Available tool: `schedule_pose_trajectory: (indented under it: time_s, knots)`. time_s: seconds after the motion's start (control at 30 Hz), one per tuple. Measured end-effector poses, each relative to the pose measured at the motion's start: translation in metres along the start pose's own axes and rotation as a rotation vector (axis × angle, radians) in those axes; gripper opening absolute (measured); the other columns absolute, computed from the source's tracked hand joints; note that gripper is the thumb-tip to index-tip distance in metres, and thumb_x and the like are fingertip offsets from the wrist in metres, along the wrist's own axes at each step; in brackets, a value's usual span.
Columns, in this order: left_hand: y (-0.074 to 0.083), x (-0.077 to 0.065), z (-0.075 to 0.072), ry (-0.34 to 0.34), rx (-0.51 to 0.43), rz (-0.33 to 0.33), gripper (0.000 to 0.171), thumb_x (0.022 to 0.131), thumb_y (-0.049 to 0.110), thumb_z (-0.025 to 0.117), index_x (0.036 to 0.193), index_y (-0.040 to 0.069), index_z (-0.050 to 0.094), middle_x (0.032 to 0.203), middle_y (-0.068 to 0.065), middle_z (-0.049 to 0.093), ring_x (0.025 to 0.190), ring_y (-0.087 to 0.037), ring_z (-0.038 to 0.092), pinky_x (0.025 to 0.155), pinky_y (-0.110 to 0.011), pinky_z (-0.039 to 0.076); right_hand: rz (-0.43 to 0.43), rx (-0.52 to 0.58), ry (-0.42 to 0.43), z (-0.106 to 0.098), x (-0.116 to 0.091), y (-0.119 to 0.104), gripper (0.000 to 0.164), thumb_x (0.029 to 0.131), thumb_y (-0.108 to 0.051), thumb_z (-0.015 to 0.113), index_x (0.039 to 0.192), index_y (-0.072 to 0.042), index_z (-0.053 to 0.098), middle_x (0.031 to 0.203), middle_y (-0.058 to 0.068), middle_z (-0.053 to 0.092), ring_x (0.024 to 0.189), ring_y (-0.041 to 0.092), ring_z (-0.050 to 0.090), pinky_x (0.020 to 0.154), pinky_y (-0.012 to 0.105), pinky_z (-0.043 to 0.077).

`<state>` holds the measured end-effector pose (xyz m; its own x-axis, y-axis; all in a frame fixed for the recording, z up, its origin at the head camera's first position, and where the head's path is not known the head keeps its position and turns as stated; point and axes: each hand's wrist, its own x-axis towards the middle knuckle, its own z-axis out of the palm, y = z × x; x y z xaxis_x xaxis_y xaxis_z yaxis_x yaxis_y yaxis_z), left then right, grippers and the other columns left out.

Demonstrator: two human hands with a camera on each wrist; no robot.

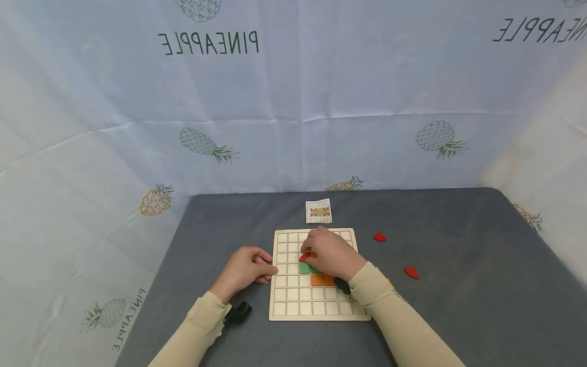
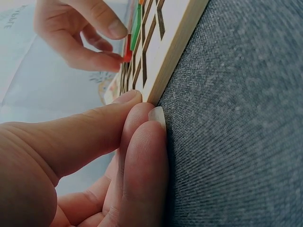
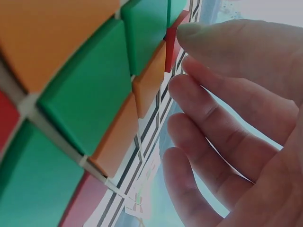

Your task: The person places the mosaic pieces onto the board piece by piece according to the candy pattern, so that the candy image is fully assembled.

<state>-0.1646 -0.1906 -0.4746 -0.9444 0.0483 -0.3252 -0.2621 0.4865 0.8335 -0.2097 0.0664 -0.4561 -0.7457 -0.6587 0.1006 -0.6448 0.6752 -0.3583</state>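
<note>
A pale wooden grid board (image 1: 284, 308) lies flat on the dark table. At its left edge my left hand (image 1: 247, 270) pinches the rim, thumb on top and fingers against the side, as the left wrist view shows. My right hand (image 1: 335, 250) is over the board's middle, thumb and index finger on a small red quarter-round piece (image 1: 304, 258). That piece (image 3: 172, 45) sits beside a row of green square tiles (image 3: 147, 33) in the right wrist view. Orange tiles (image 1: 317, 280) lie below the green ones (image 1: 304, 268); the right hand hides other pieces.
Behind the board lies a small pattern card (image 1: 318, 218). To the right are two loose red pieces, one farther back (image 1: 379, 237) and one nearer (image 1: 411, 272). A bit of orange (image 1: 390, 282) shows past the right sleeve. A pineapple-print curtain (image 1: 293, 153) hangs behind the table.
</note>
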Motion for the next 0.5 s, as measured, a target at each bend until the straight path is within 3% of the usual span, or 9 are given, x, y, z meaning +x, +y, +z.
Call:
schedule_pose_trajectory:
  time_s: [0.5]
  knots:
    - [-0.0004, 0.0011, -0.0004, -0.006, 0.0, 0.008, 0.031, 0.087, 0.014, 0.092, 0.109, 0.002, 0.075, 0.083, -0.008, 0.077, 0.071, -0.016, 0.076, 0.066, -0.032, 0.068, -0.007, -0.02, 0.003, 0.0033, 0.0012, -0.0007, 0.007, 0.097, -0.012, 0.081, 0.094, -0.018, 0.084, 0.094, -0.003, 0.072, 0.091, 0.017, 0.058, 0.083, 0.033, 0.057]
